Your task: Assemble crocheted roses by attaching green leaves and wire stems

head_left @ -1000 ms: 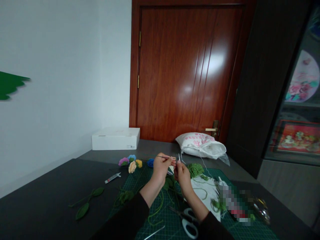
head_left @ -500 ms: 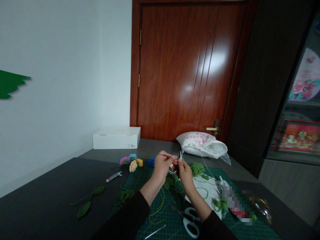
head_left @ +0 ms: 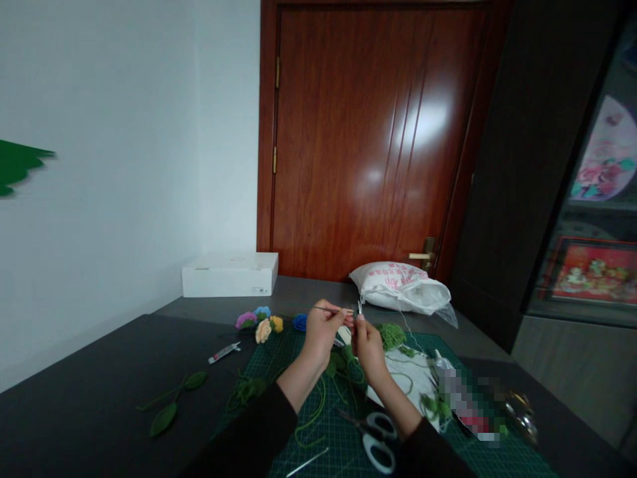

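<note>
My left hand (head_left: 321, 335) is closed in a pinch on a thin dark stick that points left, above the green cutting mat (head_left: 343, 458). Beside it, my right hand (head_left: 368, 340) is wrapped round a small tool with metallic tips (head_left: 359, 309) pointing up. The fingertips of both hands nearly meet. Below them lie green leaves and loose green yarn (head_left: 312, 425). A ball of green yarn (head_left: 392, 336) rests just right of my right hand. Grey-handled scissors (head_left: 379, 443) and a thin metal hook (head_left: 307, 462) lie nearer to me.
Crocheted flowers (head_left: 263, 330), a small tube (head_left: 223, 352) and a leafy stem (head_left: 164, 419) lie left. A white box (head_left: 229, 275) and a white sack (head_left: 398, 285) stand at the back. White paper (head_left: 411, 378) and a plastic packet (head_left: 465, 398) lie right.
The view has shifted slightly. My right hand's fingers have moved a little around the tool; my left hand keeps nearly the same pose.
</note>
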The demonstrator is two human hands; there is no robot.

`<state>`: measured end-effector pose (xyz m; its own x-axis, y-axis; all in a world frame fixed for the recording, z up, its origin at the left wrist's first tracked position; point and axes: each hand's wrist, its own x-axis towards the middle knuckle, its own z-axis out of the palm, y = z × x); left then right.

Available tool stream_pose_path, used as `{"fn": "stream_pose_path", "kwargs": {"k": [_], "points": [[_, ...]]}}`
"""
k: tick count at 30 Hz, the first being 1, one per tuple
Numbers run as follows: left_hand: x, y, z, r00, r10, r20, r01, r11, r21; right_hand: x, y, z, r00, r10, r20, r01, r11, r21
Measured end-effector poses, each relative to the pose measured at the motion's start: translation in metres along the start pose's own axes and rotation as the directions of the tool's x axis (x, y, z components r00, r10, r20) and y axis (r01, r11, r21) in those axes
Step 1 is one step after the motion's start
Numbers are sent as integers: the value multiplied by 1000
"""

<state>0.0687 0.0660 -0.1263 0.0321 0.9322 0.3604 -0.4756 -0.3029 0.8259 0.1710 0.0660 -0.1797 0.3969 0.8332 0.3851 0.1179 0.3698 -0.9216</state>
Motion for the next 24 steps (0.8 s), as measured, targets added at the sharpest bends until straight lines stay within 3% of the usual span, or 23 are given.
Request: {"fn": "stream_pose_path", "kwargs": {"k": [9, 14, 18, 24], "points": [[5, -6, -3, 998, -19, -60, 19, 1000, -7, -4, 4, 5, 994, 97, 60, -95, 995, -25], [14, 3, -11, 997, -37, -64, 34, 999, -37, 3, 3, 2, 979, 164, 121, -128, 958, -257], [14, 13, -11, 996, -86, 10, 87, 995, -52, 13, 4, -15, 962, 230, 149, -100, 800, -592], [15, 22, -12, 985, -151, 85, 154, 988, -26, 5, 8, -38, 873, 415, 256, 67, 418, -906]]}}
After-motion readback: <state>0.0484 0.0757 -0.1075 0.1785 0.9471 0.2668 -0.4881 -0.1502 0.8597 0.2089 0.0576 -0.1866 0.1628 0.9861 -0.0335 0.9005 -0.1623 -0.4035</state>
